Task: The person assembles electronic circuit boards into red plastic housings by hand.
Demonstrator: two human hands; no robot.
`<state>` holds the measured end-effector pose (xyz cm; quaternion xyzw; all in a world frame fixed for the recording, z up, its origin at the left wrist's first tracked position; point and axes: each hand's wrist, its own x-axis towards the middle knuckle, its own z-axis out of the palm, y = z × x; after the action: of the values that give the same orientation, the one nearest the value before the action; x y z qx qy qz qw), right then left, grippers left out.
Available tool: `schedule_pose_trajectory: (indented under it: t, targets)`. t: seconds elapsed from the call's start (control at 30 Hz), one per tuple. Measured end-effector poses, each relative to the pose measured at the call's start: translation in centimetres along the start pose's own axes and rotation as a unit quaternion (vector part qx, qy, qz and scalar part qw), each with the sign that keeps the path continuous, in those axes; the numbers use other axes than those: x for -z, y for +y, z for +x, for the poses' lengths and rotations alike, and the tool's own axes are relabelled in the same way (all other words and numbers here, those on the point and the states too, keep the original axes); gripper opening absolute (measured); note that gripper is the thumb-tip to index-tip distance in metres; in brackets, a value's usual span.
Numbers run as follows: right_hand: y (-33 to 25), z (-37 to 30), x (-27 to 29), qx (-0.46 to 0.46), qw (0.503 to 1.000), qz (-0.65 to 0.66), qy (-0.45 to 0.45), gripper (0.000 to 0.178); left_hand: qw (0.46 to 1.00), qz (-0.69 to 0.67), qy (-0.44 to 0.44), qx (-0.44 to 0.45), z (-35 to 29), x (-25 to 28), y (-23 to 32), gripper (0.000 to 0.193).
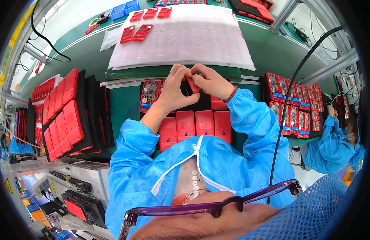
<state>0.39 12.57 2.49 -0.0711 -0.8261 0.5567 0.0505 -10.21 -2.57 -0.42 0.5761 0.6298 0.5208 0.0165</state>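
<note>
Both my hands meet over the bench, fingers closed around a small red plastic housing [192,85] that is tilted up between them. My left hand [175,90] grips it with the thumb below and fingers bent on top. From the other side, my right hand [212,82] pinches its upper part. Under the hands lies a black tray, mostly hidden by them. Several red covers [185,125] form its near row, and another red cover [218,103] shows beside my right hand. A red housing with a circuit board [149,94] lies left of my left wrist.
Stacked black trays of red covers [65,127] lean at the left. At the right lie trays of red housings with boards and blue strips [287,108]. A white foam sheet [185,40] ahead carries several red pieces [142,33]. A black cable [287,98] hangs at the right; a co-worker [333,136] sits beyond.
</note>
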Motion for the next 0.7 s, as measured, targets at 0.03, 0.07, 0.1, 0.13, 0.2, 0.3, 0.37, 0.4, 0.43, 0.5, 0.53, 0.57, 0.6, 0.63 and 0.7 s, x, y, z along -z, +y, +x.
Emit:
schedule_pose_trajectory:
  t: [0.03, 0.07, 0.1, 0.13, 0.2, 0.3, 0.37, 0.4, 0.43, 0.5, 0.53, 0.57, 0.6, 0.63, 0.7]
  targets:
    - [-0.4, -0.2, 0.1, -0.057, 0.996, 0.067, -0.015, 0.03, 1.0, 0.0, 0.001, 0.0, 0.0, 0.1, 0.0, 0.054]
    - [-0.6, -0.2, 0.1, -0.113, 0.984, 0.134, -0.031, 0.029, 1.0, 0.005, 0.004, -0.001, 0.0, 0.2, 0.1, 0.053]
    - [-0.5, -0.3, 0.1, -0.114, 0.984, 0.134, -0.03, 0.029, 1.0, 0.011, 0.006, -0.002, 0.0, 0.2, 0.3, 0.052]
    - [-0.5, -0.2, 0.1, -0.104, 0.985, 0.132, -0.029, 0.029, 1.0, 0.009, 0.005, -0.002, 0.0, 0.3, 0.4, 0.052]
    - [-0.5, -0.1, 0.2, -0.094, 0.987, 0.13, -0.028, 0.029, 1.0, 0.015, 0.011, 0.001, 0.2, 0.4, 0.5, 0.051]
    - [-0.5, -0.1, 0.4, -0.094, 0.988, 0.117, -0.038, 0.029, 1.0, 0.026, 0.013, 0.001, 0.1, 0.5, 0.7, 0.05]
    - [-0.6, 0.1, 0.5, -0.033, 0.998, 0.034, -0.031, 0.029, 1.0, 0.027, 0.015, -0.001, 0.2, 0.4, 0.5, 0.049]
    - [-0.3, 0.1, 0.4, -0.033, 0.998, 0.034, -0.029, 0.029, 0.999, 0.028, 0.016, -0.005, 0.3, 0.3, 0.5, 0.049]
    - [0.3, 0.2, 0.2, -0.008, 1.0, 0.012, -0.012, 0.029, 1.0, 0.027, 0.015, -0.006, 0.4, 0.3, 0.6, 0.049]
    - [0.1, 0.0, 0.2, 0.018, 1.0, -0.012, 0.003, 0.029, 1.0, 0.021, 0.013, -0.009, 0.4, 0.2, 0.8, 0.048]
    - [-0.7, -0.2, 0.5, -0.044, 0.998, 0.044, -0.026, 0.031, 1.0, 0.02, 0.015, -0.009, 0.4, 0.3, 0.8, 0.048]
    - [-1.3, -0.4, 0.7, -0.105, 0.988, 0.1, -0.055, 0.033, 0.999, 0.029, 0.015, -0.008, 0.3, 0.4, 0.8, 0.048]
    - [-1.5, -0.8, 1.0, -0.106, 0.988, 0.098, -0.055, 0.033, 0.999, 0.037, 0.015, -0.008, 0.3, 0.4, 0.8, 0.048]
    - [-1.5, -1.3, 1.3, -0.126, 0.983, 0.118, -0.054, 0.034, 0.999, 0.036, 0.016, -0.007, 0.4, 0.4, 1.0, 0.048]
    - [-1.6, -2.0, 2.0, -0.147, 0.978, 0.137, -0.054, 0.036, 1.0, 0.024, 0.017, 0.005, 0.5, 0.5, 1.3, 0.047]
